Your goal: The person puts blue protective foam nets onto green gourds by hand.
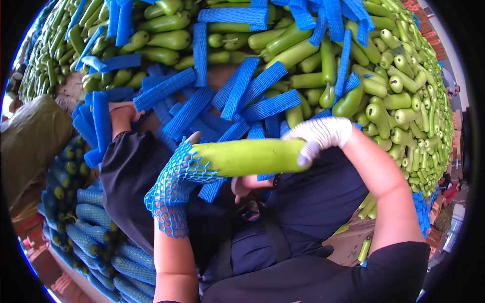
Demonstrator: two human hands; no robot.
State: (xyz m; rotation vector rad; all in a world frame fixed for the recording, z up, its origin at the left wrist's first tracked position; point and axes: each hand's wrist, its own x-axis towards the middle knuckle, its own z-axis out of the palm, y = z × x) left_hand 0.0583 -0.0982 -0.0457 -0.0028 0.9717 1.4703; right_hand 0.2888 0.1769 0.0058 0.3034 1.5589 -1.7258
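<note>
Right now my right hand (318, 137), in a white knit glove, is clenched around 1 end of a long green gourd (247, 157), which lies level across the middle of the view, in the air above a dark-clothed lap. My left hand (177, 174) sits at the gourd's other end, wrapped inside a stretched blue foam net (169, 202) whose mouth is pulled over the tip of the gourd. My thumb pokes out on top, against the green skin. The mesh hides my other fingers, so I cannot tell how firmly that hand closes.

Beyond the gourd, loose flat nets (242, 86) lie scattered over a big heap of bare gourds (399, 101) that fills the top and right of the view. At lower left, netted gourds (91, 227) are stacked in rows. Another hand (124, 117) in a black sleeve (129, 171) reaches into the flat nets at left; it probably belongs to a co-worker just in front of me.
</note>
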